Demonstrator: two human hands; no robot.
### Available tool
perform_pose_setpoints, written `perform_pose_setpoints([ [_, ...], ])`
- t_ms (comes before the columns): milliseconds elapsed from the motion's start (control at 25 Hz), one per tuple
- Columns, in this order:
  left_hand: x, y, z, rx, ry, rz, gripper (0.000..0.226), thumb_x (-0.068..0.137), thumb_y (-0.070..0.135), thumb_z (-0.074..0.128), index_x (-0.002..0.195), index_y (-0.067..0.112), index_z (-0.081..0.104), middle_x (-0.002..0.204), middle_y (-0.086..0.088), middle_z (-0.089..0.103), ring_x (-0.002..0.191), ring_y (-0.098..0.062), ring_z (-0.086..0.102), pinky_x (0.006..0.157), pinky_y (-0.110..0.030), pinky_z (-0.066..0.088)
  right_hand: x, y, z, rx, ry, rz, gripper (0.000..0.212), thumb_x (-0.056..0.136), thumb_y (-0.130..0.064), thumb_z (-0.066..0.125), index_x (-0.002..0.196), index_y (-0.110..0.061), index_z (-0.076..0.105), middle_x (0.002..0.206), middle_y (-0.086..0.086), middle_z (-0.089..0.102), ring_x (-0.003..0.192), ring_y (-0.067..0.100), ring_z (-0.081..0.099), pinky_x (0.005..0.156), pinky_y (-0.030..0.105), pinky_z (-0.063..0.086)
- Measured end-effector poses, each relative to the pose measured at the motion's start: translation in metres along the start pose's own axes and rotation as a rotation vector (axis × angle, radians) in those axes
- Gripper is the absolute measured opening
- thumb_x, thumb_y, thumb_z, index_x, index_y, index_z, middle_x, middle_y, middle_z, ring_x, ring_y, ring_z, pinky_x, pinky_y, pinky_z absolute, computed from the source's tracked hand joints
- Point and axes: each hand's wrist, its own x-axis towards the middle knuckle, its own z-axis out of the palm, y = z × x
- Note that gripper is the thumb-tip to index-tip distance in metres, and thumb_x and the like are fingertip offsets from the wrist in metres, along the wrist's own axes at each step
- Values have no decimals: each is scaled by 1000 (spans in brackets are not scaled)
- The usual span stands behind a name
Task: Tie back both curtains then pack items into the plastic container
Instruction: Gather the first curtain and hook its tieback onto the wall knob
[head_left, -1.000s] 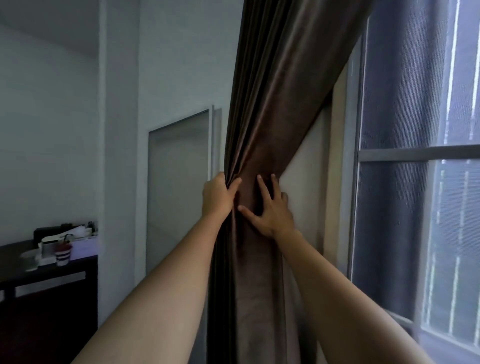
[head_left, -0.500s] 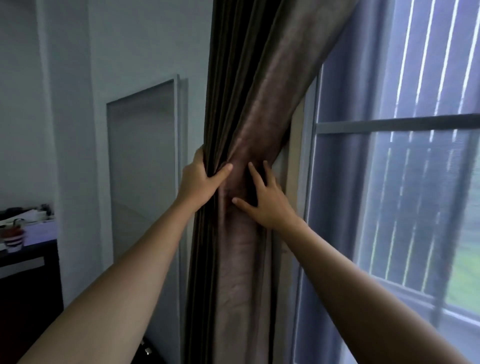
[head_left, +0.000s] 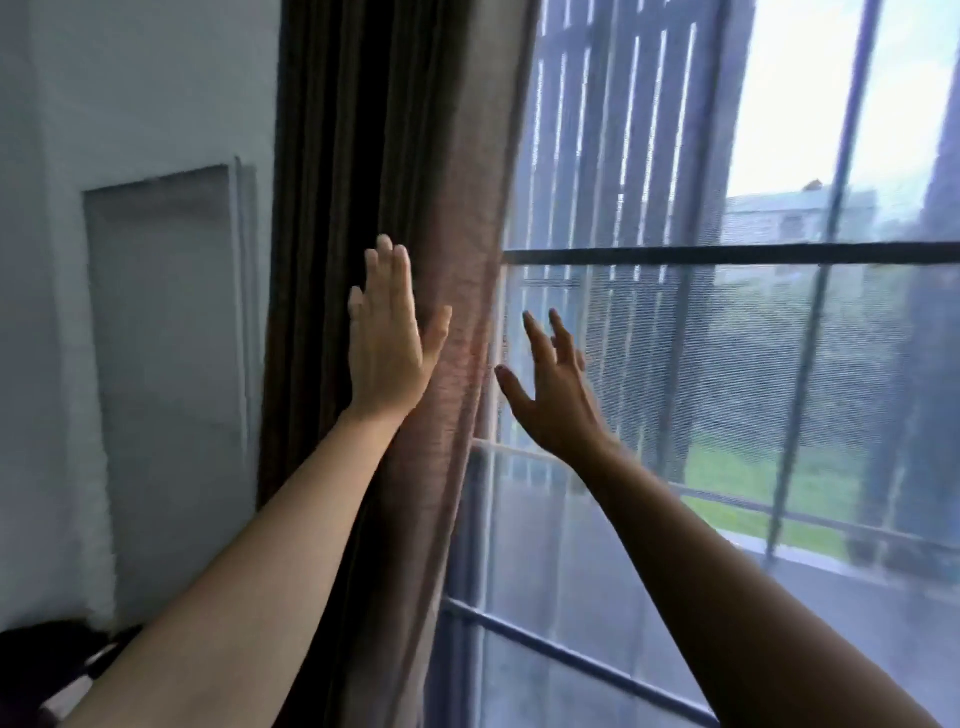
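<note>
Curtain (head_left: 415, 156) status, head view: the brown fabric hangs gathered in vertical folds at the left edge of the window (head_left: 727, 254), running from the top of the frame to the bottom. Its long axis is vertical. No tie shows on the stretch I can see, so I cannot confirm that it is tied back.

Left grip (head_left: 387, 338): released, fingers straight and close together, palm facing the folds at mid-height. It lies directly over the fabric. I cannot tell whether it touches.

Right grip (head_left: 556, 395): released, fingers spread, holding nothing. It sits just beside the curtain's right edge, in front of the window and apart from the fabric.

Governing relation: the curtain lies straight ahead of the left grip and to the left of the right grip, so the left grip is the nearer. In my judgement, any further gathering would call for the left grip to clench round the folds, across the vertical axis, while the right grip comes in from the window side.

Room: a pale wall (head_left: 156, 78) carries a flat grey panel (head_left: 161, 364) to the left of the curtain. A dark shape (head_left: 31, 654) at the lower left corner is too indistinct to name. No container is in view.
</note>
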Motion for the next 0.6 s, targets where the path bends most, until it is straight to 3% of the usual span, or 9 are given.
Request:
perform_pose_setpoints([
  [80, -9, 64, 9, -121, -9, 61, 65, 97, 43, 28, 146, 2, 18, 155, -20, 19, 145, -29, 13, 117, -39, 8, -40, 12, -54, -84, 124, 58, 70, 92, -47, 47, 149, -20, 17, 158, 10, 7, 140, 34, 25, 109, 48, 30],
  [160, -22, 124, 23, -252, -23, 84, 60, 99, 39, 27, 147, 4, 19, 156, -16, 19, 145, -25, 14, 117, -27, 1, -83, 25, -107, -199, 260, 113, 70, 93, -47, 46, 149, -16, 19, 158, 12, 13, 140, 32, 24, 110, 44, 28],
  [320, -55, 255, 55, -541, -140, 113, 55, 101, 27, 34, 148, 6, 15, 158, -12, 14, 146, -20, 8, 116, -27, 6, -169, 68, -210, -442, 472, 196, 69, 92, -47, 47, 146, -9, 27, 152, 18, 27, 138, 30, 30, 111, 38, 26],
  [440, -74, 337, 76, -702, -172, 164, 56, 100, 29, 31, 147, 4, 16, 156, -14, 16, 144, -15, 6, 116, -22, 6, -216, 95, -265, -606, 484, 294, 71, 92, -45, 51, 145, -5, 28, 149, 23, 31, 136, 35, 34, 109, 44, 31],
  [600, -89, 430, 94, -905, -248, 193, 57, 97, 31, 30, 146, 2, 21, 155, -16, 21, 142, -15, 11, 115, -30, 17, -258, 128, -310, -770, 534, 447, 74, 91, -52, 46, 145, -6, 28, 150, 21, 29, 137, 33, 32, 110, 42, 31],
])
